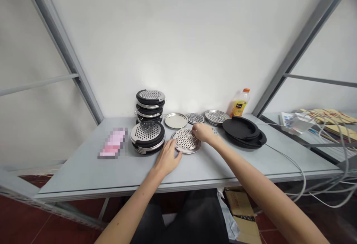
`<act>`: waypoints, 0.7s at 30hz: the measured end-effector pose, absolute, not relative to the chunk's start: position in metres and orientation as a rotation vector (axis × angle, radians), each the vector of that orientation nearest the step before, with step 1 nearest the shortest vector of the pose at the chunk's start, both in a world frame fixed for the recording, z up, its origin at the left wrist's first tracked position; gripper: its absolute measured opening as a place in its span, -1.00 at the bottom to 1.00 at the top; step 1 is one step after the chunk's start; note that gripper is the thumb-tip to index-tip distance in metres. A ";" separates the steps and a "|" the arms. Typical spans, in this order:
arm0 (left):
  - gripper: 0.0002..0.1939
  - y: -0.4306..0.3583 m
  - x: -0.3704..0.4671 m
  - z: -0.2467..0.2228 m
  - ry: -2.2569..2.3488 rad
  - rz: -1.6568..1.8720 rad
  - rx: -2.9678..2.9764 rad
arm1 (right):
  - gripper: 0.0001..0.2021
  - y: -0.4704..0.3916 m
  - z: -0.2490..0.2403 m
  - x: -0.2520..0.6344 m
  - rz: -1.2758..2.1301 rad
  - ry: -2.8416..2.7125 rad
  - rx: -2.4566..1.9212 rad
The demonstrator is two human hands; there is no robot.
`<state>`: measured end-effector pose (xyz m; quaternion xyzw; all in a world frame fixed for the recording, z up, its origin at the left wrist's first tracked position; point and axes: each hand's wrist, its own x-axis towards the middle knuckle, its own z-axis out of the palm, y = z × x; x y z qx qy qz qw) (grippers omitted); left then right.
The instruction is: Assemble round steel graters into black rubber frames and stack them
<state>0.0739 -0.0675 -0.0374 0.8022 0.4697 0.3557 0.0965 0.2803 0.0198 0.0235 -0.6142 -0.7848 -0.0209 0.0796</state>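
Note:
A round perforated metal disc (186, 140) lies in a metal ring on the table in front of me. At its left edge rests my left hand (167, 158), fingers apart. My right hand (202, 132) is closed at the disc's upper right edge; its fingertips are hidden, and what they pinch cannot be made out. Just left stands a short stack of graters with black rims (147, 134), with a taller stack (150, 100) behind it. Behind the disc are a plain metal plate (176, 121), a small perforated disc (195, 118) and a pile of perforated discs (216, 117).
Black round trays (241, 129) overlap on the right, with an orange-capped bottle (240, 103) behind them. A pink blurred item (113, 143) lies at the left of the grey table (92, 177). White cables (292, 158) cross the right edge. An open cardboard box (242, 214) sits below.

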 end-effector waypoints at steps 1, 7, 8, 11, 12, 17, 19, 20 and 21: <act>-0.54 -0.067 0.074 -0.038 1.387 1.057 2.375 | -0.76 0.020 0.022 0.279 -0.072 -2.343 -1.827; -0.47 -0.067 0.074 -0.038 1.385 1.073 2.332 | -0.80 0.023 0.004 0.275 -0.033 -2.278 -1.704; -0.46 -0.068 0.074 -0.038 1.392 1.068 2.325 | -0.80 0.024 0.000 0.276 -0.022 -2.268 -1.679; -0.46 -0.068 0.074 -0.038 1.405 1.039 2.334 | -0.82 0.028 -0.009 0.282 0.004 -2.279 -1.546; -0.46 -0.068 0.073 -0.038 1.406 1.030 2.343 | -0.84 0.030 -0.012 0.285 0.024 -2.287 -1.487; -0.49 -0.068 0.073 -0.037 1.425 0.982 2.365 | -0.85 0.040 -0.025 0.296 0.231 -2.228 -1.268; -0.51 -0.068 0.074 -0.037 1.434 0.970 2.367 | -0.85 0.042 -0.030 0.299 0.288 -2.161 -1.220; -0.52 -0.069 0.074 -0.036 1.436 0.967 2.366 | -0.85 0.043 -0.032 0.299 0.307 -2.129 -1.208; -0.53 -0.069 0.074 -0.036 1.437 0.964 2.367 | -0.85 0.044 -0.034 0.300 0.325 -2.105 -1.203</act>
